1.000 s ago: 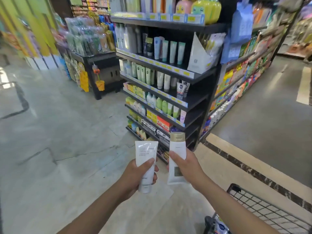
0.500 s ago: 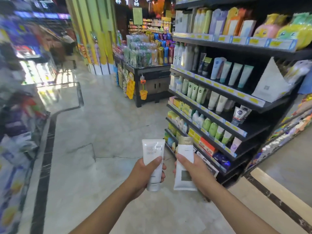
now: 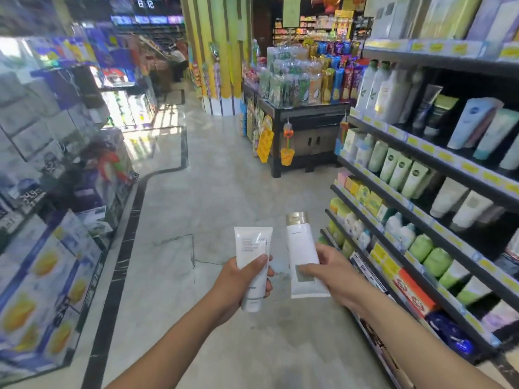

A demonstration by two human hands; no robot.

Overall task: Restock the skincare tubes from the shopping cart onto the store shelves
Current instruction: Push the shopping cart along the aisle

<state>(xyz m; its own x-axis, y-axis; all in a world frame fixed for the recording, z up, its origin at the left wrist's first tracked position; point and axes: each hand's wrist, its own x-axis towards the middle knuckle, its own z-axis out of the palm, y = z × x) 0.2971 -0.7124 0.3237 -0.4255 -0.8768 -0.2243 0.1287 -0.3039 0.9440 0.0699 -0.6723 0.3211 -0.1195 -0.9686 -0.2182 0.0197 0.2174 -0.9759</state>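
Note:
My left hand (image 3: 238, 284) grips a white skincare tube (image 3: 254, 248) with its cap end down and flat crimped end up. My right hand (image 3: 334, 276) holds a second white tube with a gold cap (image 3: 302, 248), cap pointing up, thumb across its lower front. Both tubes are held side by side over the aisle floor, a little apart. The black store shelves (image 3: 438, 228) with rows of tubes and bottles run along the right, just beyond my right hand. The shopping cart is out of view.
A black display stand (image 3: 303, 119) piled with packaged goods stands at the aisle's far end, a small orange bucket (image 3: 287, 156) hanging on it. Stacked boxes (image 3: 42, 276) line the left side. Pale marble floor (image 3: 196, 197) stretches ahead between them.
The view has swung left, so the shelves now sit on the right edge and the cart has dropped out of sight. Both hands keep their tubes, slightly further apart.

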